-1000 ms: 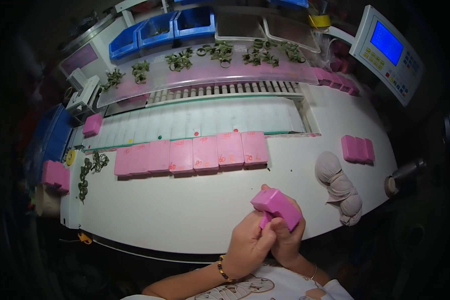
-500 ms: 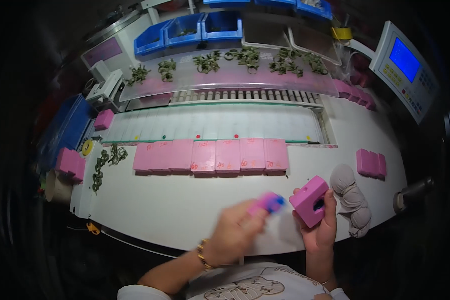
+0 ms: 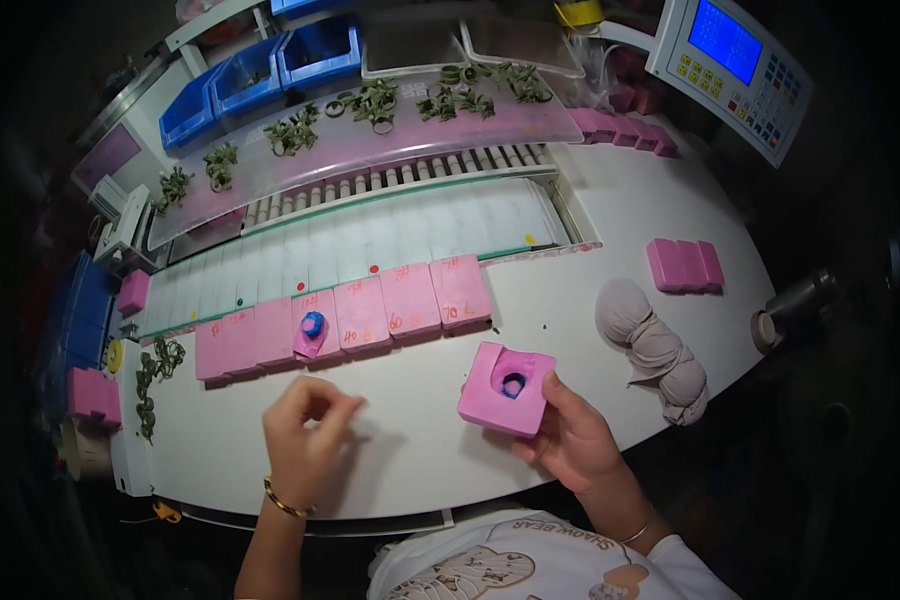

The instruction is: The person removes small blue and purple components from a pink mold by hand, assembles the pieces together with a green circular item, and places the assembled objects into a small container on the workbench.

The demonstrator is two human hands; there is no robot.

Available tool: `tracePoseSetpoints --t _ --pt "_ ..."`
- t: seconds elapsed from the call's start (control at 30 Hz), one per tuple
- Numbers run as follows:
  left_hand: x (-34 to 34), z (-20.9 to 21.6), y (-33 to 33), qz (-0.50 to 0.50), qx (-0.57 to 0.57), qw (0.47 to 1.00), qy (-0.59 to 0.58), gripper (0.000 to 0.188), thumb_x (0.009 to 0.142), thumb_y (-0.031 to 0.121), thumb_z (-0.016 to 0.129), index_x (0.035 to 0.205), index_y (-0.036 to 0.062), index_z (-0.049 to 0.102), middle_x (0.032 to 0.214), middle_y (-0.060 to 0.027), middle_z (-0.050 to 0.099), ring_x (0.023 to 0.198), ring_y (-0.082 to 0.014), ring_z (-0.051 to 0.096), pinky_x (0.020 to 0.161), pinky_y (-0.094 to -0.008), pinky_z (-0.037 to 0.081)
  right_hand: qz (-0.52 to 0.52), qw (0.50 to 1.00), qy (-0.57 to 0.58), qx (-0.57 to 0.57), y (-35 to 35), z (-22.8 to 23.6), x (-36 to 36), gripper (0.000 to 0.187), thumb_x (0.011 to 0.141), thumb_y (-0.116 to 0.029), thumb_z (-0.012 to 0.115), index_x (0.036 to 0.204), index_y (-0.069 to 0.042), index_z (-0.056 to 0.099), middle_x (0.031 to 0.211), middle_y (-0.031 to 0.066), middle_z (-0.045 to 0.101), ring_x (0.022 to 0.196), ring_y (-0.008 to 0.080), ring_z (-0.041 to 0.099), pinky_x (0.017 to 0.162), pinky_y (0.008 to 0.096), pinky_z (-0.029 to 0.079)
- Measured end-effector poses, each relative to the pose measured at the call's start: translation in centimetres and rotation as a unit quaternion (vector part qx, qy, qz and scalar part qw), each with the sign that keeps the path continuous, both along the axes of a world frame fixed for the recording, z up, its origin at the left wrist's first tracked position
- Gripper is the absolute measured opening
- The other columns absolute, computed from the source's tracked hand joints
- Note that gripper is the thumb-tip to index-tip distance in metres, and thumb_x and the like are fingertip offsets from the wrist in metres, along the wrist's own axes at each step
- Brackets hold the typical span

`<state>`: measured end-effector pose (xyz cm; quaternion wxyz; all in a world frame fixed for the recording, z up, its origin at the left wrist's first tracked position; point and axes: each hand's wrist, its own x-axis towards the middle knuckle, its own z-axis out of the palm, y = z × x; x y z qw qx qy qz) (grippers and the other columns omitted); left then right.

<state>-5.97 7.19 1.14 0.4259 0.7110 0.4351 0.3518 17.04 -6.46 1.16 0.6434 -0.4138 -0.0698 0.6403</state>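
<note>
My right hand (image 3: 585, 440) grips a pink mould block (image 3: 480, 400) by its right side, with the thumb on the near edge. Inside the block's hollow shows a dark blue ring (image 3: 513, 384) around a pink core. To the left, over the white table, hovers my left hand (image 3: 310, 425), its fingers curled and pinched with nothing visible in them. Beyond it, a small pink mould piece (image 3: 306, 349) with a blue part on top (image 3: 312, 325) lies on one of the pink blocks (image 3: 410, 297) lined up in a row, several with red handwriting.
A grey cloth bundle (image 3: 660, 355) lies right of my right hand, near more pink blocks (image 3: 684, 266). Green ring-shaped pieces (image 3: 148, 390) sit at the left, others on a clear shelf (image 3: 345, 150) at the back. A control panel (image 3: 735, 70) stands back right.
My left hand has let go of the pink piece with the blue part, now on the row, and moved left. The held mould block has turned its hollow upward. The whole view has shifted.
</note>
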Motion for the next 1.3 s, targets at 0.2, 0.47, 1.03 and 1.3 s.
tracePoseSetpoints --t 0.2,0.47,1.03,1.3 --pt "3.5 2.2 -3.2 -0.271 0.194 0.94 0.068 0.08 0.069 0.019 0.085 0.135 0.0018 0.044 0.138 -0.0214 0.042 0.12 -0.0384 0.045 0.098 -0.0447 0.041 0.077 0.989 -0.122 0.022 -0.9 -0.3 -0.5 0.039 0.102 -0.034 0.048 0.122 -0.001 0.054 0.095 0.0018 0.059 0.079 0.0067 0.053 0.066 0.0222 0.044" --pt "5.9 0.9 -6.8 -0.182 0.05 0.982 0.022 0.102 0.068 0.019 0.085 0.146 -0.0042 0.024 0.12 -0.0198 0.041 0.106 -0.0318 0.047 0.092 -0.0387 0.044 0.031 0.823 -0.552 0.128 -1.2 0.0 -1.9 0.047 0.088 -0.018 0.07 0.124 0.008 0.055 0.103 0.0154 0.066 0.09 0.0224 0.064 0.077 0.0341 0.052" --pt "5.3 -0.8 -6.0 -0.2 0.001 0.96 -0.199 0.076 0.066 -0.006 0.076 0.13 0.0056 0.037 0.129 -0.0137 0.04 0.124 -0.0248 0.047 0.1 -0.0366 0.048 0.098 0.961 -0.225 0.128 -1.8 -1.1 -0.3 0.081 0.092 -0.042 0.065 0.147 0.003 0.027 0.133 0.0126 0.048 0.114 0.0176 0.051 0.093 0.0285 0.046" --pt "5.6 -2.1 -5.6 -0.202 0.303 0.917 -0.164 0.057 0.066 -0.01 0.074 0.116 0.0102 0.055 0.125 -0.0176 0.053 0.11 -0.0405 0.061 0.089 -0.0436 0.056 0.15 0.952 -0.215 0.156 -1.5 0.5 -1.0 0.08 0.094 -0.051 0.058 0.147 0.001 0.029 0.126 0.0112 0.05 0.112 0.0156 0.05 0.099 0.0313 0.04"
